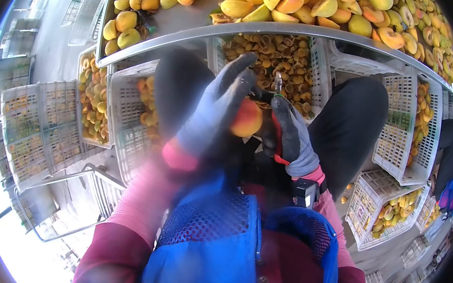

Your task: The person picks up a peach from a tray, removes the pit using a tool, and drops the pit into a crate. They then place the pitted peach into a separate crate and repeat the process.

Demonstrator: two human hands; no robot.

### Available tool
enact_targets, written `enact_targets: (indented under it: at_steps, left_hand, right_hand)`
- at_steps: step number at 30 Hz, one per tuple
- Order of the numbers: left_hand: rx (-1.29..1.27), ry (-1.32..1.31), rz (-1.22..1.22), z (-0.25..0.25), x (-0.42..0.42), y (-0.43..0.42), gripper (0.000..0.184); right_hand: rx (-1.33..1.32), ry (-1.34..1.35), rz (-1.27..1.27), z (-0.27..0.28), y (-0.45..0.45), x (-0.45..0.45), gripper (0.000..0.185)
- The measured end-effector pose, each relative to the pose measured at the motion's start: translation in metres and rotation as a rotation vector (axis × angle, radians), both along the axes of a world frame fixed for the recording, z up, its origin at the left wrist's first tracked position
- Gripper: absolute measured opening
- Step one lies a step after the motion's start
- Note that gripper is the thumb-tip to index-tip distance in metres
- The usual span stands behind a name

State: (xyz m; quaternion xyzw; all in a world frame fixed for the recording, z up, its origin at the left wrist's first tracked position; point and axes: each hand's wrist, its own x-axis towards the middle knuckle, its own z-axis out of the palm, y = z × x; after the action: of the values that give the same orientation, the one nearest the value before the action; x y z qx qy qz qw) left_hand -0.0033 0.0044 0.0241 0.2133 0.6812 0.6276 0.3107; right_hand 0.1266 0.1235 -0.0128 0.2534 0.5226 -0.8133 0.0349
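My left hand (216, 105), in a grey-blue glove with a dark palm, is closed around a yellow-orange peach (247, 119) above my lap. Its fingers point up and to the right. Close beside it, my right hand (290, 136), gloved the same way, grips a small metal-tipped tool (278, 84) whose shiny end sticks up past the thumb. Red shows along the inside of that hand, and I cannot tell if it is handle or glove. Beyond both hands, between my knees, a crate (321, 77) holds many small brownish-orange fruit pieces.
A metal-edged table (193, 33) crosses in front of me, heaped with peaches (330, 7), many cut open. Fruit-filled crates stand left (115, 86) and right (435, 127) of my knees. A lower crate (363, 207) holds cut fruit. Another person's dark-clad leg (452, 142) is at far right.
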Motion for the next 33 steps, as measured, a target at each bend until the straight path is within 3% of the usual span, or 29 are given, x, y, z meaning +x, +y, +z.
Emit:
enact_targets:
  at_steps: [1,3,5,8,10,11,14,15,17,19,20,22,25,26,28,30,31,33]
  left_hand:
    - [0.071,-0.121,0.041,0.006,0.000,-0.001,0.038]
    - [-0.026,0.433,0.087,0.025,-0.006,-0.010,0.036]
    - [-0.071,0.607,0.231,0.036,-0.016,-0.032,0.035]
    - [-0.153,0.570,0.621,0.030,-0.056,-0.090,0.031]
    - [-1.021,1.033,0.349,0.032,-0.090,-0.138,0.027]
    - [-1.245,1.129,0.257,0.036,-0.099,-0.141,0.023]
    - [-0.796,1.016,0.382,0.036,-0.115,-0.107,0.026]
    - [-0.845,0.858,0.369,0.044,-0.120,-0.082,0.030]
    - [-0.807,0.851,0.301,0.035,-0.155,-0.041,0.034]
    - [-0.864,1.171,0.259,0.006,-0.201,-0.009,0.053]
    - [-1.101,0.925,0.152,0.011,-0.209,0.018,0.055]
    - [-1.087,1.053,0.124,-0.023,-0.232,0.041,0.056]
    - [-0.808,1.027,0.103,-0.017,-0.225,0.038,0.058]
    - [-0.696,1.104,0.070,-0.012,-0.216,0.032,0.058]
    - [-0.560,0.897,0.032,0.004,-0.189,0.024,0.055]
    - [-0.199,0.498,0.063,0.003,-0.162,0.011,0.053]
    - [-0.207,0.363,0.056,0.010,-0.149,0.004,0.053]
    - [-0.113,0.101,0.112,0.019,-0.110,0.002,0.045]
  right_hand:
    - [-0.009,0.004,0.037,0.004,0.000,-0.001,0.046]
    - [0.018,0.083,0.036,0.004,0.003,-0.003,0.041]
    - [-0.118,0.005,-0.041,0.006,0.003,-0.005,0.040]
    - [-0.358,-0.245,-0.189,0.005,0.000,-0.011,0.052]
    - [-0.400,-0.303,-0.164,0.003,0.002,-0.009,0.053]
    - [-0.404,-0.286,-0.143,0.003,0.003,-0.008,0.051]
    - [-0.374,-0.246,-0.122,-0.011,-0.003,-0.014,0.050]
    - [-0.223,-0.141,-0.078,-0.027,-0.005,-0.011,0.046]
    - [-0.218,-0.212,-0.098,-0.031,-0.006,-0.015,0.047]
    - [-0.190,-0.217,-0.098,-0.033,-0.004,-0.016,0.047]
    - [-0.163,-0.182,-0.085,-0.034,-0.002,-0.016,0.047]
    - [-0.114,-0.163,-0.118,-0.045,-0.001,-0.014,0.047]
    - [-0.137,-0.173,-0.225,-0.064,-0.003,-0.012,0.047]
    - [-0.198,-0.152,-0.236,-0.046,0.003,-0.018,0.047]
    - [-0.171,-0.126,-0.263,-0.043,0.007,-0.023,0.046]
    - [-0.096,-0.123,-0.271,-0.047,0.005,-0.024,0.043]
    - [-0.106,-0.122,-0.271,-0.045,0.004,-0.026,0.041]
    - [-0.324,-0.132,-0.274,-0.008,0.007,-0.037,0.037]
